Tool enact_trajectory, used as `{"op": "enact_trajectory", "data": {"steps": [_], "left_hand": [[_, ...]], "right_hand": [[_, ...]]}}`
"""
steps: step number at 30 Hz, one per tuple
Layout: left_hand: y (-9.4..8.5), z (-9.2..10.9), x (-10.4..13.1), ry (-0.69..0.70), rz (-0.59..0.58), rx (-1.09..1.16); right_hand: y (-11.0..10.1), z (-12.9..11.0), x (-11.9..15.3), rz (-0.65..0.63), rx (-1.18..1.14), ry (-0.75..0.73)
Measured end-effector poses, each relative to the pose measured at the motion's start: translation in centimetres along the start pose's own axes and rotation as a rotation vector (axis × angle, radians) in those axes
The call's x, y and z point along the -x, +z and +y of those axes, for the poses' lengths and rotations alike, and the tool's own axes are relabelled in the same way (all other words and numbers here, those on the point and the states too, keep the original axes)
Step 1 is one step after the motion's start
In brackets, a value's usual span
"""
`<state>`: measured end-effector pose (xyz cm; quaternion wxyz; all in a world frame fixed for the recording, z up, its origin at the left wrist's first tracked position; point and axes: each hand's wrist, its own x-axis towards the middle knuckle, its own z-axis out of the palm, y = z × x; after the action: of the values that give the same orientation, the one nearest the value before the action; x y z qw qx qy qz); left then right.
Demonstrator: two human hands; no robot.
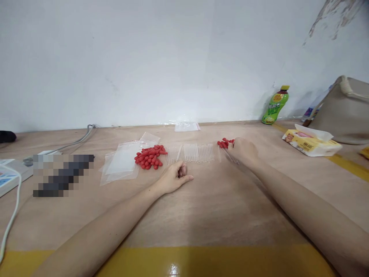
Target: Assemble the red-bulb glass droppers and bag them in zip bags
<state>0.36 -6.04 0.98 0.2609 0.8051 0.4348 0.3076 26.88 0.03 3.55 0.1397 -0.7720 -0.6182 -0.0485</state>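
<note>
My left hand (174, 176) rests on the table with loosely curled fingers and the thumb held apart; nothing shows in its grasp. Just beyond it lies a row of thin clear tubes (191, 152), one of them slanted near the knuckles. To its left is a heap of red rubber bulbs (148, 157). My right hand (244, 149) is closed at a small group of droppers (223, 144), red bulbs with clear tubes fitted. Its fingertips seem to pinch one dropper, though the hand partly hides it.
Clear plastic bags (119, 161) lie left of the bulbs, another bag (186, 126) by the wall. A green bottle (276, 105), a tissue pack (313, 144) and a beige bag (343, 111) stand at right. At left are a power strip (11, 179), cables and a blurred dark object (65, 175).
</note>
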Motion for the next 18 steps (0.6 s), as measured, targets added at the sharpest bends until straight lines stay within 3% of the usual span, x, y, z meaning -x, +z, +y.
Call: {"op": "enact_trajectory", "data": {"steps": [15,18], "left_hand": [[0.02,-0.18,0.03,0.026,-0.025,0.007],[0.04,-0.21,0.02,0.033,-0.022,0.016]], "right_hand": [[0.12,-0.07,0.35,-0.167,-0.028,-0.046],[-0.25,-0.32,0.54,-0.134,-0.001,-0.063]]}}
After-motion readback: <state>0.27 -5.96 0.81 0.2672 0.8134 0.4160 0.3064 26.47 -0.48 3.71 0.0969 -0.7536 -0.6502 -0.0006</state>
